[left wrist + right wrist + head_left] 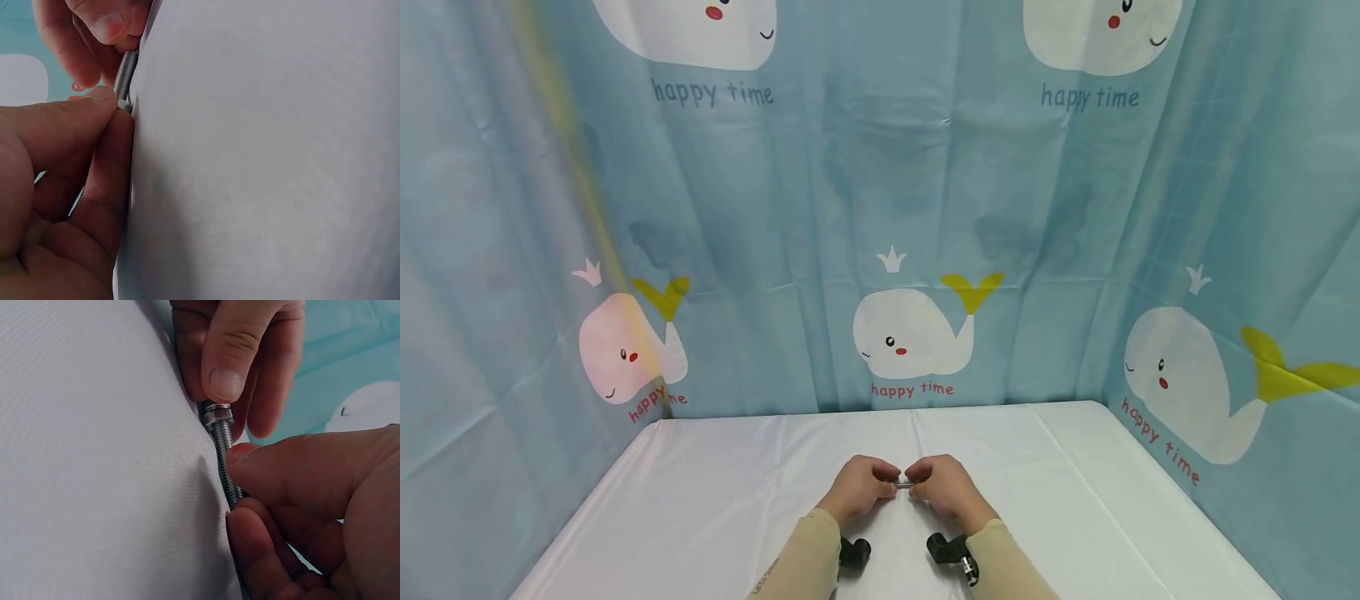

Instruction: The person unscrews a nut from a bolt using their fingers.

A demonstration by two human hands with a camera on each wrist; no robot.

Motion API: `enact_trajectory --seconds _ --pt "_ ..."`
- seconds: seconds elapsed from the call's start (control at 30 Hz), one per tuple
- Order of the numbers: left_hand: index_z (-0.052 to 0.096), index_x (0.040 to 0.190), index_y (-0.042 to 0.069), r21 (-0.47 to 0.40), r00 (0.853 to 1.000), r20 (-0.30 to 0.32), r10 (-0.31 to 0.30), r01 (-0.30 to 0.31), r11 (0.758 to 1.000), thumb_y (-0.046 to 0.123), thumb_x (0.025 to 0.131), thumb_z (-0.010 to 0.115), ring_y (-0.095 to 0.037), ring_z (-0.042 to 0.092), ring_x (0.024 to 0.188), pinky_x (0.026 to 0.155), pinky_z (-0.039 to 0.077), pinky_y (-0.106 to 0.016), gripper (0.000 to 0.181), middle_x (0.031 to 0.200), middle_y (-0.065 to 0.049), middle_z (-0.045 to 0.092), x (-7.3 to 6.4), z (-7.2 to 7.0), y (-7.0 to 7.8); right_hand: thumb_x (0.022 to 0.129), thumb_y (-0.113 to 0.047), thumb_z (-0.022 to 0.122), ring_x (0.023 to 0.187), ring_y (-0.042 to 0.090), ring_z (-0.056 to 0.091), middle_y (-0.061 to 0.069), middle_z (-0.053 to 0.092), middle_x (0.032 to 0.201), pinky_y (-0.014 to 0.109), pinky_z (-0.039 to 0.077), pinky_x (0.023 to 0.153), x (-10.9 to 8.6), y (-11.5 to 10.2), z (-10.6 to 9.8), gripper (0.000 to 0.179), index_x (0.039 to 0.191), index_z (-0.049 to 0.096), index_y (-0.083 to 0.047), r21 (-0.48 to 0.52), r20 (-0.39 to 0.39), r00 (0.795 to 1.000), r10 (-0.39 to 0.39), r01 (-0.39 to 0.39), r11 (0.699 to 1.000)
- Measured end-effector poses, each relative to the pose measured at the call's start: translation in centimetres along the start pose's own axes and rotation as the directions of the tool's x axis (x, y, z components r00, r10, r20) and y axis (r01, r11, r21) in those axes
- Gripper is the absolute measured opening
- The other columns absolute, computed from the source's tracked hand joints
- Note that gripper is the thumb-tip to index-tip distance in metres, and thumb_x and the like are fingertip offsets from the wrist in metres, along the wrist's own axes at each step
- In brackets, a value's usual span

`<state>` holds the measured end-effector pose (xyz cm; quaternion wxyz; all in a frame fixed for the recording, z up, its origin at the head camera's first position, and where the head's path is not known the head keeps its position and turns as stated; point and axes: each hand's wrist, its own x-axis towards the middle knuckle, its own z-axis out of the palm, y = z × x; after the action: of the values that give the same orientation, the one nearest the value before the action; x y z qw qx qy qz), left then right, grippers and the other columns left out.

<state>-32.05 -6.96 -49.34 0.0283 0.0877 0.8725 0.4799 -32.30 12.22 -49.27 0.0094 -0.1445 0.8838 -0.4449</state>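
Between the two hands lies a silver threaded bolt [222, 445], low over the white cloth. A hex nut [219, 416] sits around it near the left fingertips, where a washer-like ring also shows. My left hand [857, 487] pinches the nut end between thumb and fingers, which hide that end. On the other side, my right hand [953, 492] holds the threaded end with its thumb and curled index finger. In the left wrist view the bolt [125, 75] slants up toward the right fingers. The two hands are close but apart.
A white cloth [700, 500] covers the table beneath both hands. Blue curtains [910, 183] printed with whales stand behind it and at both sides. Black wrist-camera mounts [947, 548] sit by the cuffs, just over the cloth.
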Motion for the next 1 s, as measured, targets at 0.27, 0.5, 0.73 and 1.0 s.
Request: enact_trajectory --seconds 0.27,0.5,0.73,1.0 --pt "0.078 0.092 0.012 0.036 1.000 -0.018 -0.006 0.007 0.999 0.005 0.081 0.080 -0.017 0.056 0.083 0.080 0.050 -0.043 0.013 0.084 0.004 0.065 -0.2 0.2 0.2 0.075 -0.002 0.080 0.074 0.015 0.057 -0.004 0.066 0.081 0.036 0.050 0.067 -0.2 0.0 0.3 0.017 0.090 0.076 -0.009 -0.085 -0.013 0.999 -0.050 0.048 0.995" --pt "0.077 0.087 0.010 0.124 0.997 -0.031 0.068 -0.063 0.990 0.005 0.079 0.080 -0.017 0.058 0.080 0.076 0.052 -0.041 0.010 0.079 0.005 0.065 -0.4 0.3 0.4 0.077 0.002 0.073 0.067 0.013 0.053 -0.008 0.060 0.073 0.031 0.047 0.061 -0.1 -0.3 1.2 0.018 0.080 0.072 -0.015 -0.186 -0.028 0.996 -0.083 0.076 0.980" --pt "0.075 0.084 0.010 0.144 0.998 -0.025 0.061 -0.057 0.988 0.005 0.080 0.080 -0.017 0.056 0.078 0.076 0.051 -0.042 0.008 0.078 0.005 0.064 -0.9 0.2 0.8 0.082 0.001 0.070 0.068 0.013 0.051 -0.007 0.056 0.073 0.032 0.046 0.062 -0.4 -0.6 1.3 0.017 0.081 0.068 -0.015 -0.222 -0.005 0.995 -0.096 0.093 0.971" --pt "0.076 0.086 0.010 0.059 1.000 -0.006 0.000 0.000 0.998 0.010 0.083 0.080 -0.016 0.056 0.075 0.069 0.050 -0.035 0.005 0.079 0.004 0.065 -1.3 0.0 0.6 0.085 0.000 0.069 0.071 0.015 0.053 -0.006 0.058 0.076 0.034 0.046 0.065 -1.1 -0.8 0.6 0.013 0.084 0.069 -0.014 -0.138 0.035 0.996 -0.077 0.081 0.987"
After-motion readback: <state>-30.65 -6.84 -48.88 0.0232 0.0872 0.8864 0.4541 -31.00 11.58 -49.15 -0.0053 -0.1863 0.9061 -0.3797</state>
